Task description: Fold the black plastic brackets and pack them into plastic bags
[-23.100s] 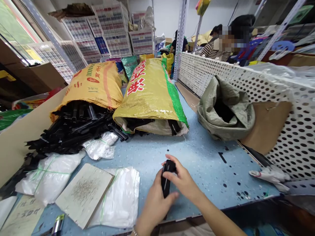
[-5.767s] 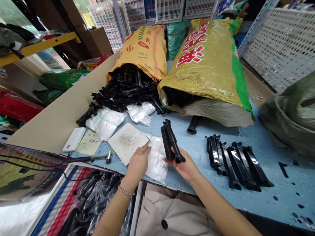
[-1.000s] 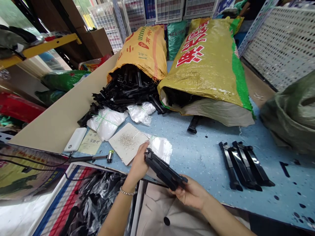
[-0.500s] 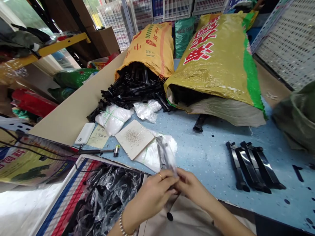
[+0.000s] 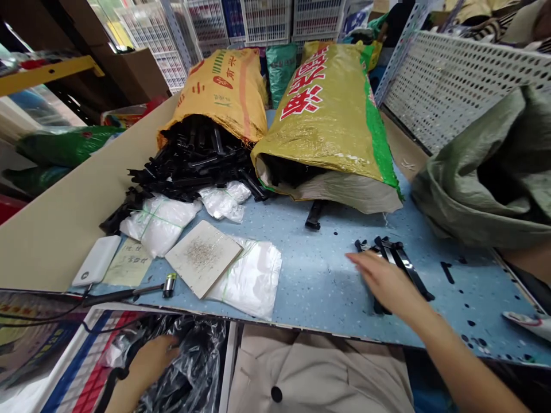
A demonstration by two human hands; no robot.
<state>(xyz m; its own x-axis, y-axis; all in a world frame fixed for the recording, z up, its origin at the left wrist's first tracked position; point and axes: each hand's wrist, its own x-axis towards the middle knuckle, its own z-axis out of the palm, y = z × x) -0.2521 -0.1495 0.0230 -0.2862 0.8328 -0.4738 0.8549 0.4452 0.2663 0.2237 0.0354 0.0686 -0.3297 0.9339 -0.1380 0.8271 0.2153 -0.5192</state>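
Note:
Low at the left, my left hand is inside the basket, among black pieces in clear plastic bags. Its fingers are partly hidden and blurred, so their grip is unclear. Over the tabletop on the right, my right hand stretches its fingers out across a small row of long, glossy black plastic parts, covering some of them. A stack of clear plastic bags lies at the table's front edge, with a square white tile partly on it.
A yellow-orange sack spills a heap of black parts. Beside it lies an olive-green sack, open toward me. Bundled bags, a white power bank and a dark tool are at left. A grey-green sack stands right.
My hands were together in front of me, holding a bagged black part. They have separated: the left went down into the basket, the right across to the row of parts. The view shifted right.

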